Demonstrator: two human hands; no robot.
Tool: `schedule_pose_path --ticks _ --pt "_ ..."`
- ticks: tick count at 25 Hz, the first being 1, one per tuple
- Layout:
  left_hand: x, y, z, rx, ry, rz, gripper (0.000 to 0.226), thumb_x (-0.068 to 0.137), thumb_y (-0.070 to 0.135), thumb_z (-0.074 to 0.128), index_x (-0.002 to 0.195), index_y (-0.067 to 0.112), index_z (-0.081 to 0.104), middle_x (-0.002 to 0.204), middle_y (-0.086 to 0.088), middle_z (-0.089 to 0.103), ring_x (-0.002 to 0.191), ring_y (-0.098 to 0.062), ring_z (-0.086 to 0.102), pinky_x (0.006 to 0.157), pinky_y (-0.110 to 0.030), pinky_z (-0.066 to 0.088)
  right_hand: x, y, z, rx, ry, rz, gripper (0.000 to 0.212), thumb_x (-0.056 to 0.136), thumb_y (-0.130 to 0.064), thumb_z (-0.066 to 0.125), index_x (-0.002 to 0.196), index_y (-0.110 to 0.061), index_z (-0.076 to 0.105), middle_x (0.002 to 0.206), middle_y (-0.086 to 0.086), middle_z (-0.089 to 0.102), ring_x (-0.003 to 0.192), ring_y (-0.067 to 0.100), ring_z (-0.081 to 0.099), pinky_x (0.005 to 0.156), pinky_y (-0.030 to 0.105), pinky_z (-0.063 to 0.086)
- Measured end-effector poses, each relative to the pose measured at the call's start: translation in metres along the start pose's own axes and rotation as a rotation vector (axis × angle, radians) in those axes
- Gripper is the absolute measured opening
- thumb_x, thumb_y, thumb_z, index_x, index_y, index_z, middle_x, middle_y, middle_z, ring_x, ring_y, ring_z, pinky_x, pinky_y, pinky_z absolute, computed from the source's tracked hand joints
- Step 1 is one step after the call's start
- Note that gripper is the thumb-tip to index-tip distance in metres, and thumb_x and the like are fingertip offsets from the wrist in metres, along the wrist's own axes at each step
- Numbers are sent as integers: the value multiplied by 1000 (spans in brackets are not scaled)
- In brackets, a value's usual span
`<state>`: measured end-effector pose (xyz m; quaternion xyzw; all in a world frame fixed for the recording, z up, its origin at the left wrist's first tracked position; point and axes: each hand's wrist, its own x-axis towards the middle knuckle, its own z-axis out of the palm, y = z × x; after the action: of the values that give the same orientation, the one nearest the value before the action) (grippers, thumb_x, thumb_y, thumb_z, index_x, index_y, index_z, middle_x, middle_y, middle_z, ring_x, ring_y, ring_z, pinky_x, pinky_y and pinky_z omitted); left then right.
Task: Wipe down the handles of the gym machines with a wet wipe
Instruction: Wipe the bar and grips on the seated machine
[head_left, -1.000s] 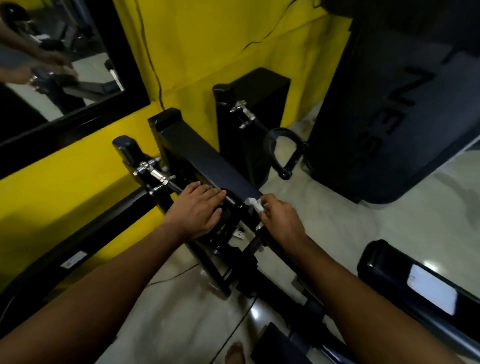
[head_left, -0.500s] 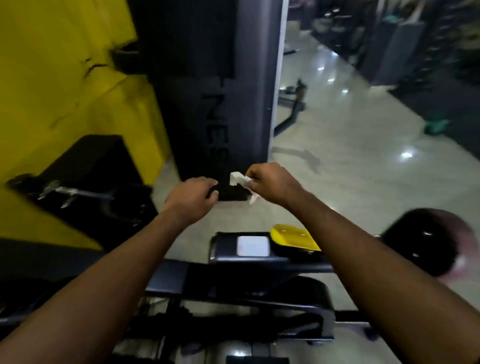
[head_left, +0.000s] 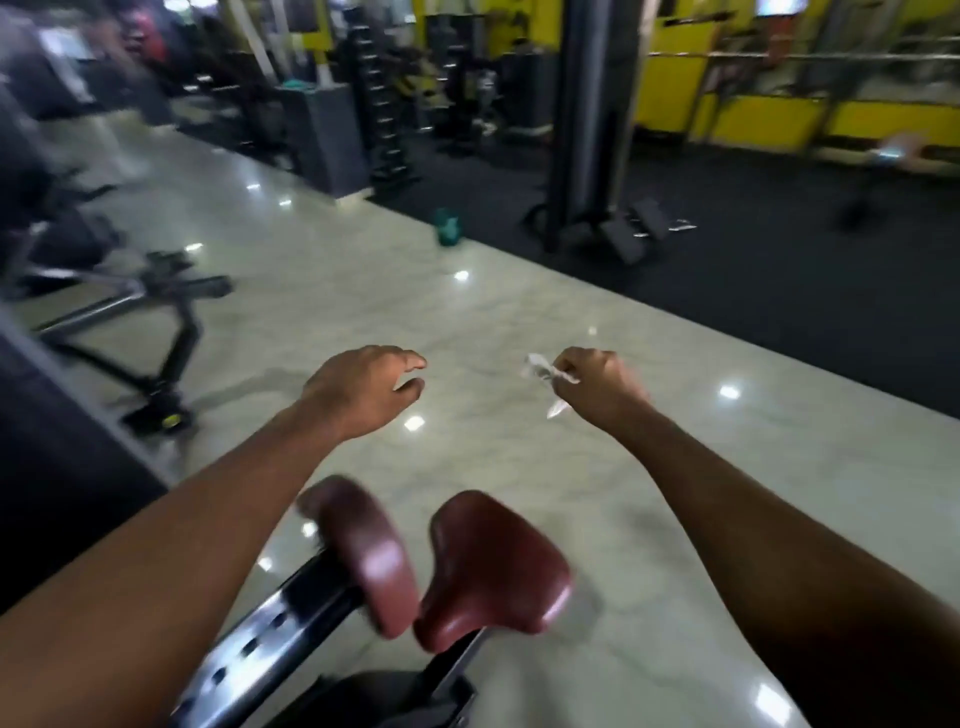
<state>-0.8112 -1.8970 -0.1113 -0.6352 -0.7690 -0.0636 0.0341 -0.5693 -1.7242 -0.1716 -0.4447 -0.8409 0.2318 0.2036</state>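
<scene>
Above the pale marble floor (head_left: 519, 312), both hands hang in open air. The right hand (head_left: 597, 384) pinches the crumpled wet wipe (head_left: 543, 370) in curled fingers, and the left hand (head_left: 363, 389) is loose-fingered and holds nothing. Two maroon pads (head_left: 488, 566) sit below them. Half a second ago the hands were close together before a dark tower lettered "NES" (since swung out of view); now they are well apart.

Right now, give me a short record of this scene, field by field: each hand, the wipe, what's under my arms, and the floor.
left hand: open, holding nothing, in the air above the floor
right hand: grips the wipe
wipe: white, crumpled, ends sticking out of the fist
machine contact: neither hand touches any handle
red pads: two, side by side below the arms, blurred
metal bar: shiny, with holes, beside the pads
floor: pale glossy tile
</scene>
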Motion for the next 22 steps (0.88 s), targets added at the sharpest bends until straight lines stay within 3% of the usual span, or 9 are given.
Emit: schedule_pose_path --ticks 7,11,15,22 --pt "171 253 43 -73 -104 457 38 96 44 48 131 33 58 133 5 61 117 -20 59 93 -34 49 -69 223 -146 -38 254 439 7 81 -22 63 85 -25 68 81 -1 67 76 22 63 61 25 43" --pt "224 396 87 -84 -198 739 38 96 44 48 131 33 59 130 5 63 115 -20 59 91 -33 48 -136 316 -194 -76 430 657 9 82 -29 64 84 -21 67 84 5 72 79 29 67 62 31 50" --pt "272 539 124 -87 -276 994 39 95 46 49 131 34 58 126 4 66 112 -21 62 90 -33 49 -192 395 -246 -131 523 882 27 85 -43 65 82 -16 66 79 5 73 80 29 67 66 36 54" --pt "333 827 149 -144 -356 1433 40 96 44 51 135 34 55 128 7 65 114 -21 62 89 -33 47 -281 515 -348 -111 779 1308 30 88 -41 61 70 -17 56 77 1 64 76 27 60 60 30 39"
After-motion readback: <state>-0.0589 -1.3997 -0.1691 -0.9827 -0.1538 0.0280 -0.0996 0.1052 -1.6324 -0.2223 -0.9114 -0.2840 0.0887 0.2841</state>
